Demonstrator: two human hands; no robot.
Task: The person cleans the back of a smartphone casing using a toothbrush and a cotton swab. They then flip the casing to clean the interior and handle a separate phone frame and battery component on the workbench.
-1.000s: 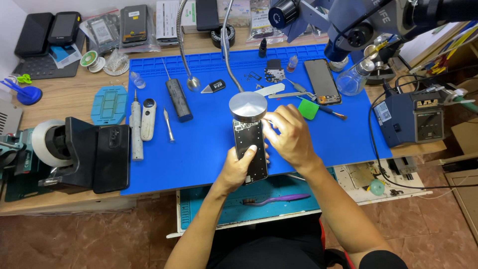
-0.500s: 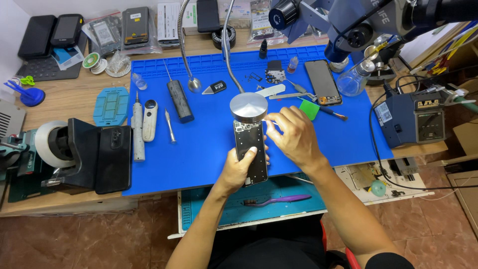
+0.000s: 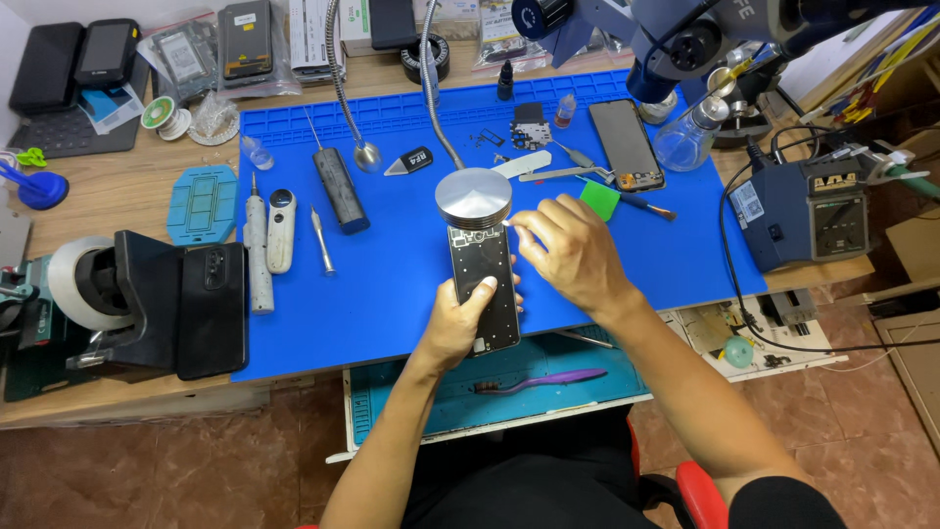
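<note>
Holding the opened phone (image 3: 484, 287) flat is the heart of this step, so keep your left hand (image 3: 458, 323) as it is: fingers closed round the lower part of the dark frame, thumb laid on its face. The phone lies lengthwise on the blue mat (image 3: 392, 264), near the mat's front edge and about midway along it, its top end tucked just under the round metal lamp head (image 3: 474, 198).

Your right hand (image 3: 573, 257) hovers at the phone's upper right corner, thumb and forefinger pinched together on something too small to make out. Work with the fingertips only, and let the heel of that hand find the mat for support so the pinch does not wander across the bare board.

Mind the lamp head: it hides the phone's top edge from this view, so shift the gooseneck (image 3: 431, 88) rather than the phone if you need to see more.

Loose screws and small parts (image 3: 490, 137) sit toward the mat's back edge, and the tweezers (image 3: 563, 174) and green pick (image 3: 598, 200) lie just beyond your right hand. The second phone (image 3: 627, 144) rests toward the back right corner; the purple brush (image 3: 539, 380) waits in the teal tray (image 3: 392, 402) below the front edge.
</note>
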